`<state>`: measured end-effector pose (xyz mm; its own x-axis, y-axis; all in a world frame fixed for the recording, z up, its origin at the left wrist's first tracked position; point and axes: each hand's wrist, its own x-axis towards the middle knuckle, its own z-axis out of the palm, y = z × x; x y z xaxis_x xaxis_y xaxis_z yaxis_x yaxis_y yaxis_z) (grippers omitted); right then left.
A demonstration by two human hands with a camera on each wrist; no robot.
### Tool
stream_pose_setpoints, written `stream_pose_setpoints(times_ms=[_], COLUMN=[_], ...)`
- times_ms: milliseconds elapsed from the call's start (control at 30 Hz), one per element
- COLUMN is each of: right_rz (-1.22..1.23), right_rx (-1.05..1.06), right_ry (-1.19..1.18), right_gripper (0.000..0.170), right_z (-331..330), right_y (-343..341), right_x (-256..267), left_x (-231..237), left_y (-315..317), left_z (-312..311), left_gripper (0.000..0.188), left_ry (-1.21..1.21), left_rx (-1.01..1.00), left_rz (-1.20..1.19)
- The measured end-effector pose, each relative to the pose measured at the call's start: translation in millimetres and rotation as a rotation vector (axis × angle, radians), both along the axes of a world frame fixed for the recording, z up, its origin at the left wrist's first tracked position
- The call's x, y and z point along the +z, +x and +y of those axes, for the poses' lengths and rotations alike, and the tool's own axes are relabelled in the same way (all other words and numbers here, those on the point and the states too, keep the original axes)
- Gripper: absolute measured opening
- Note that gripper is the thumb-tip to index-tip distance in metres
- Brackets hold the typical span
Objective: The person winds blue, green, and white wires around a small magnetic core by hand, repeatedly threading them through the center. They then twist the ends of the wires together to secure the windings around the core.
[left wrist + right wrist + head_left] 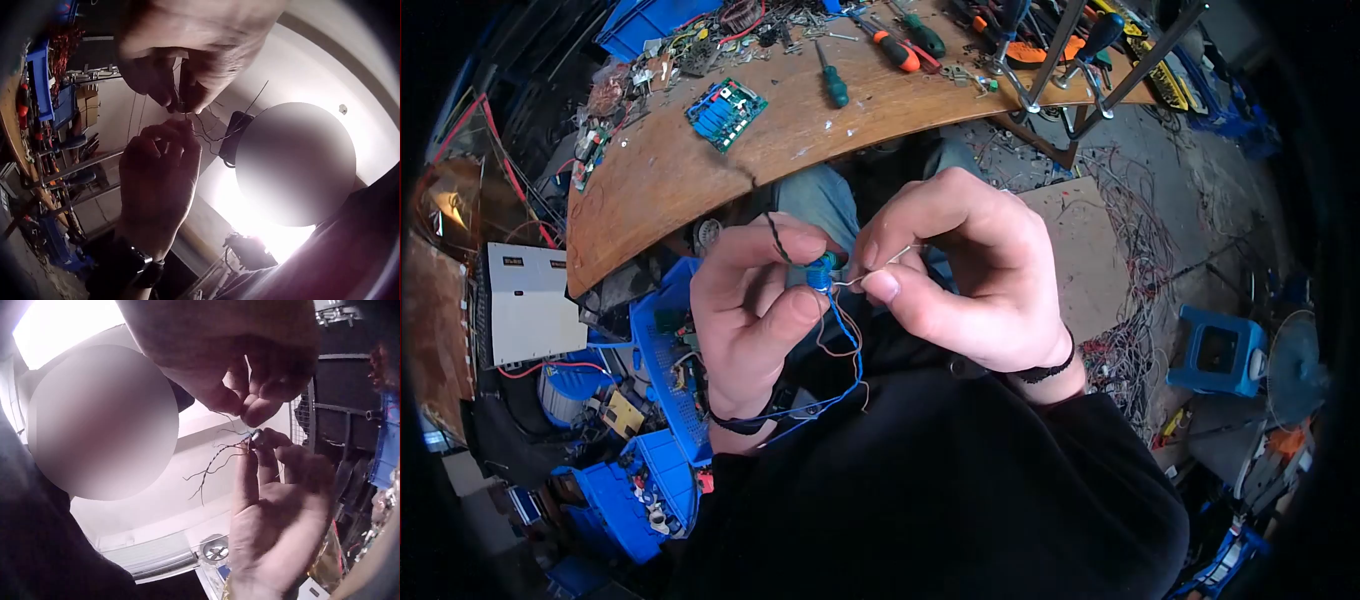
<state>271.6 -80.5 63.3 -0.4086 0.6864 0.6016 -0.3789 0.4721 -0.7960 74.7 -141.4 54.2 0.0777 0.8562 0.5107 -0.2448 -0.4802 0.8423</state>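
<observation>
In the head view a small blue wire-wound part (820, 276) is pinched between the thumb and fingers of the left hand (745, 305). A dark twisted wire (778, 240) rises from it, and blue and brown wires (858, 365) hang below. The right hand (990, 270), just beside it, pinches a thin pale wire (847, 283) that runs out of the part. From the right wrist view, the part (255, 437) sits at the left hand's fingertips with several loose wire ends (209, 470) spreading out; the right hand (244, 356) is close above it.
Beyond the hands a wooden bench (660, 200) holds a green circuit board (726, 113), screwdrivers (832, 85) and scrap pieces. Blue crates (665, 350) stand at the left. Tangled wires (1135, 250) and a blue box (1215, 350) lie on the floor at the right.
</observation>
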Motion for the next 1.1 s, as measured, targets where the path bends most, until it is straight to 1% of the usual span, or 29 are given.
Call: stream_pose_setpoints(times_ms=[67, 133, 167, 200, 233, 267, 300, 367, 400, 433, 467, 500, 567, 633, 700, 733, 767, 800, 833, 867, 900, 933, 967, 1000, 1033, 1100], right_rz=[-0.003, -0.094, -0.092, -0.103, -0.114, -0.111, -0.118, -0.123, -0.151, -0.179, -0.216, -0.216, -0.201, -0.201, -0.187, -0.188, -0.143, -0.099, -0.103, -0.045, 0.011, 0.053, 0.047, -0.085, -0.216, -0.207], right_rx=[0.014, -0.049, -0.048, -0.078, -0.107, -0.104, -0.114, -0.120, -0.080, -0.041, -0.055, -0.055, -0.085, -0.087, 0.057, 0.056, 0.153, 0.251, 0.251, 0.269, 0.281, 0.314, 0.302, 0.273, 0.246, 0.228], right_ry=[-0.037, 0.050, 0.050, 0.120, 0.189, 0.189, 0.198, 0.206, 0.172, 0.139, 0.165, 0.167, 0.156, 0.148, -0.098, -0.098, -0.243, -0.389, -0.388, -0.372, -0.355, -0.426, -0.426, -0.335, -0.243, -0.244], right_gripper=[0.009, 0.008, 0.008, 0.008, 0.009, 0.009, 0.008, 0.008, 0.008, 0.008, 0.010, 0.010, 0.011, 0.011, 0.014, 0.014, 0.018, 0.022, 0.022, 0.025, 0.029, 0.033, 0.033, 0.033, 0.033, 0.033], right_z=[-0.6, 1.5, 3.6, 6.3, 7.8, 7.6, 7.1, 7.1, 7.8, 8.7, 11.8, 12.8, 13.8, 13.5, 12.0, 11.5, 10.8, 10.6, 11.7, 13.3, 13.9, 13.1, 14.7, 18.4, 21.1, 21.7], right_y=[-0.6, -1.0, -1.8, -2.8, -3.7, -4.1, -4.2, -4.0, -3.6, -2.7, 0.0, -0.9, -2.7, -4.6, -4.6, -4.0, -3.5, -3.6, -5.2, -7.6, -8.3, -9.1, -6.9, -5.5, -5.1, -9.2], right_x=[1.5, 4.4, 3.9, 2.8, 2.1, 2.6, 3.7, 3.6, 2.5, 1.7, 1.9, 1.3, -3.1, -5.9, -6.4, -4.2, 0.0, 2.4, -1.1, -7.5, -10.3, -8.3, -7.9, -7.9, -8.2, -13.6], left_x=[0.6, 3.4, 4.7, 3.3, 0.3, -1.1, 0.3, 3.7, 3.2, 2.5, 2.3, 3.2, 4.7, 3.3, 2.2, 1.6, 1.5, 3.0, 5.6, 7.2, 7.3, 7.0, 7.7, 11.7, 9.2, 2.2], left_y=[3.3, 9.1, 9.9, 8.2, 5.7, 3.8, 3.6, 5.6, 7.2, 9.1, 10.0, 10.3, 12.2, 13.5, 13.5, 13.3, 12.7, 11.9, 11.5, 12.0, 13.3, 14.9, 14.9, 11.0, 11.6, 11.6], left_z=[-1.5, -3.3, -3.7, -2.7, -0.7, 0.1, -0.6, -2.2, -2.1, -1.2, -0.5, -0.4, -0.4, 1.3, 0.7, -0.6, -1.4, -1.1, -0.3, 0.4, 1.5, 2.7, 3.2, 1.8, 0.8, -1.7], left_gripper=[0.033, 0.033, 0.033, 0.033, 0.033, 0.033, 0.033, 0.033, 0.033, 0.034, 0.034, 0.034, 0.036, 0.036, 0.036, 0.036, 0.035, 0.035, 0.034, 0.033, 0.033, 0.032, 0.031, 0.035, 0.035, 0.047], left_ry=[-0.026, -0.040, -0.054, -0.054, -0.003, 0.048, 0.048, 0.055, 0.055, 0.111, 0.168, 0.169, 0.234, 0.217, 0.201, 0.205, 0.209, 0.209, 0.217, 0.224, 0.224, 0.199, 0.174, 0.165, 0.167, 0.055], left_rx=[0.064, 0.091, 0.118, 0.120, 0.129, 0.139, 0.143, 0.272, 0.277, 0.391, 0.504, 0.505, 0.607, 0.622, 0.635, 0.670, 0.706, 0.708, 0.706, 0.701, 0.695, 0.692, 0.689, 0.633, 0.630, 0.569], left_rz=[0.012, -0.001, -0.013, -0.010, 0.054, 0.117, 0.119, 0.193, 0.196, 0.286, 0.374, 0.374, 0.526, 0.509, 0.493, 0.545, 0.596, 0.594, 0.638, 0.679, 0.667, 0.637, 0.610, 0.687, 0.681, 0.554])
